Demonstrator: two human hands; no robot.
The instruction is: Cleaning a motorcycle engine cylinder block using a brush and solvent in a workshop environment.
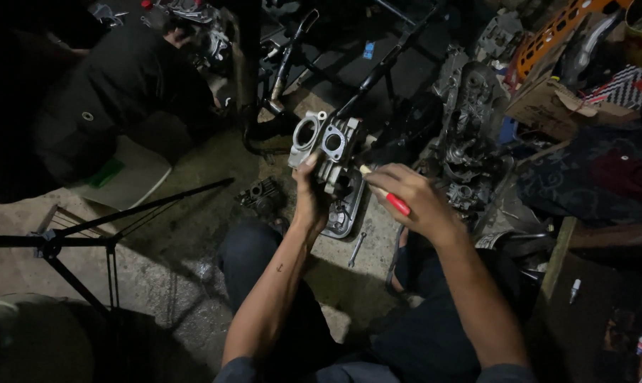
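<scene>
A grey metal engine part [328, 145] with two round openings on its far face is held up off the floor, in the middle of the scene, just above the person's knees. The left hand [311, 195] grips it from below and behind, fingers wrapped tight around its lower body and the thumb pressed up along its left side. The right hand [409, 198] comes in from the right, fingers curled shut around the red handle of a brush [386, 193], whose pale tip touches the right side of the part. Right under the part lies a dark oval cover [343, 213] on a pale slab [367, 245], and a small wrench [357, 248] lies on that slab just nearer to the person. To the left of the cover sits a small dark finned piece [260, 195] on the dirt floor. To the right stands a bigger heap of grimy engine casings [470, 142], close to the right hand. Beyond that, far right, are a cardboard box [555, 106] and an orange plastic crate [555, 32]. On the far left another person in dark clothing [115, 85] crouches over other metal parts. A black tripod [86, 234] stands near left, well apart from the hands.
</scene>
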